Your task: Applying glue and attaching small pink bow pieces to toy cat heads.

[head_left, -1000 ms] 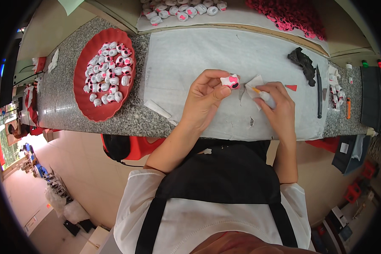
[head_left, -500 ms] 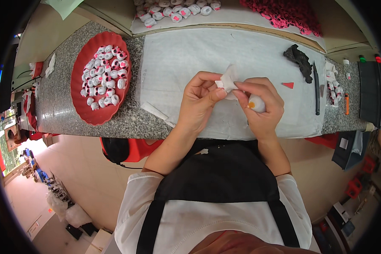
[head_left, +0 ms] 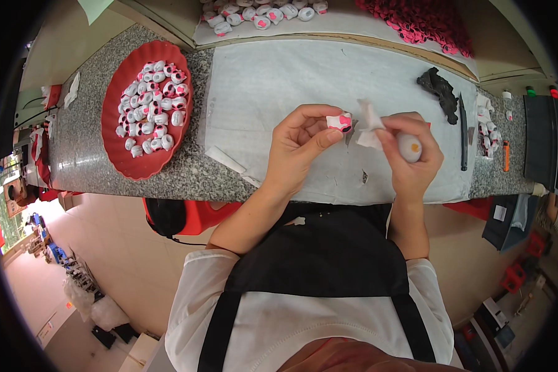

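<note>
Between the thumb and fingertips of my left hand (head_left: 297, 141) is a small white rounded figure (head_left: 339, 122) with pink and black patches. My right hand (head_left: 415, 152) pinches a crumpled white tissue (head_left: 369, 127) just right of the figure, apart from it. Tucked in the same palm is a white rounded object (head_left: 409, 147) with an orange-yellow spot; its kind I cannot make out. Both hands are above a white sheet (head_left: 260, 80) spread on the worktop. To the left, a red scalloped tray (head_left: 115, 124) bears many similar small figures (head_left: 149, 105).
On the sheet's right lie a crumpled black piece (head_left: 439, 90) and a dark pen-like tool (head_left: 463, 136). Further right are more small white pieces (head_left: 491, 137) and an orange stick (head_left: 506, 155). A folded white strip (head_left: 225, 159) lies front left. White figures (head_left: 263, 15) and pink pieces (head_left: 418, 25) fill the shelf behind.
My right hand has moved right with the tissue, away from the figure. The figure's pink and black patches now show in my left hand, where the tissue covered it before.
</note>
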Tool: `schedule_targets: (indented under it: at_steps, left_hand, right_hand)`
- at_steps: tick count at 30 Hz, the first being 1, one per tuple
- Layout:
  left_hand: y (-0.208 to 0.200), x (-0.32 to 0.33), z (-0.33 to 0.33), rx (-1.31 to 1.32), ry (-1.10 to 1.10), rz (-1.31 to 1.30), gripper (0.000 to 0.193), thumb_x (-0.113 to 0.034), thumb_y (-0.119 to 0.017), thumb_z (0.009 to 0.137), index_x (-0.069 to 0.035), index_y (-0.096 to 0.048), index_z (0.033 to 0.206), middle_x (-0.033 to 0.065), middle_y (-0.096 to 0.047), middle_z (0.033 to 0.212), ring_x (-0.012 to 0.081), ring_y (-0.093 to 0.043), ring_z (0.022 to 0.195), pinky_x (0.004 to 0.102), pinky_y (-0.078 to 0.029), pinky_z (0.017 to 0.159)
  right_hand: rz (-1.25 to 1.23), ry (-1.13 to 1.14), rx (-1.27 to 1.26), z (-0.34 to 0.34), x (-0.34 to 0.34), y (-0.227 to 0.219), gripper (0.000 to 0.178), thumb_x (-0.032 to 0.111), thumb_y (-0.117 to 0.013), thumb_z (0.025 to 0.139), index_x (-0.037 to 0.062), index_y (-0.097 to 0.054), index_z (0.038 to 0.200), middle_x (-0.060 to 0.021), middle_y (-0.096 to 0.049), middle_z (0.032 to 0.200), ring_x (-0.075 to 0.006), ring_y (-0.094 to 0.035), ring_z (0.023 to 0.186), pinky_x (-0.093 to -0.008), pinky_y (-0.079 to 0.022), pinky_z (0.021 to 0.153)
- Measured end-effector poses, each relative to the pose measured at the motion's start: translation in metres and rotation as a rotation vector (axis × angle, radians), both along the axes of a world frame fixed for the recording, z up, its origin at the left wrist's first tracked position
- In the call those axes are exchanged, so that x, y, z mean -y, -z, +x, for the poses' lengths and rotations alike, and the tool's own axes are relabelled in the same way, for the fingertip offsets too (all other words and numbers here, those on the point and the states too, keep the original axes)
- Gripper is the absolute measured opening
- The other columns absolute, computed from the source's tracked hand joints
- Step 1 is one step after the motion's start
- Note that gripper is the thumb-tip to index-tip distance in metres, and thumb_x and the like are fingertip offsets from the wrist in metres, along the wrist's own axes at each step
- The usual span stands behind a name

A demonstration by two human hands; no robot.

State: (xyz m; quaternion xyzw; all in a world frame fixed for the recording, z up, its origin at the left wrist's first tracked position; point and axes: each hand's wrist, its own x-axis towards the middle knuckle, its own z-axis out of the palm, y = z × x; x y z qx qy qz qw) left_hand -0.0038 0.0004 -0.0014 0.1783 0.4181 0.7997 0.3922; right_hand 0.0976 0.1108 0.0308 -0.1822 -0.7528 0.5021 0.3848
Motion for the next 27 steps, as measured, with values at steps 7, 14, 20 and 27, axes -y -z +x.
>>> schedule_targets:
  at_steps: [7, 14, 20, 27]
  left_hand:
    - [0.000, 0.000, 0.002, -0.187, -0.035, -0.033, 0.021, 0.004, -0.056, 0.070, 0.002, -0.052, 0.090, 0.0083, -0.053, 0.090, 0.0138, -0.051, 0.084, 0.0255, -0.041, 0.076]
    - [0.005, 0.001, -0.002, -0.720, -0.163, -0.018, 0.018, 0.005, -0.057, 0.067, 0.002, -0.054, 0.084, 0.0126, -0.052, 0.095, 0.0201, -0.051, 0.090, 0.0349, -0.034, 0.087]
    - [-0.004, 0.001, 0.002, -0.097, 0.122, 0.072, 0.023, -0.001, -0.057, 0.072, 0.000, -0.051, 0.094, 0.0090, -0.053, 0.095, 0.0145, -0.050, 0.087, 0.0267, -0.039, 0.079]
    - [-0.001, 0.000, 0.002, -0.086, 0.143, 0.109, 0.024, -0.003, -0.053, 0.075, 0.000, -0.047, 0.098, 0.0088, -0.052, 0.096, 0.0129, -0.049, 0.087, 0.0245, -0.040, 0.075]
  right_hand:
    - [0.395, -0.103, 0.022, -0.008, 0.003, 0.009, 0.023, -0.008, -0.061, 0.056, 0.0007, -0.058, 0.077, -0.0084, -0.053, 0.068, -0.0155, -0.050, 0.058, -0.0220, -0.039, 0.049]
    - [0.208, 0.046, 0.338, 0.020, -0.022, 0.002, 0.024, -0.005, -0.059, 0.061, -0.0002, -0.056, 0.084, -0.0063, -0.049, 0.067, -0.0114, -0.046, 0.063, -0.0202, -0.036, 0.060]
    - [-0.313, -0.147, 0.209, 0.009, 0.003, 0.002, 0.032, -0.002, -0.061, 0.061, 0.0001, -0.054, 0.093, 0.0006, -0.046, 0.065, -0.0059, -0.042, 0.062, -0.0174, -0.034, 0.054]
    - [-0.436, -0.221, 0.073, -0.003, 0.015, 0.006, 0.028, -0.002, -0.058, 0.067, -0.0022, -0.052, 0.094, -0.0038, -0.054, 0.070, -0.0038, -0.043, 0.053, -0.0151, -0.033, 0.046]
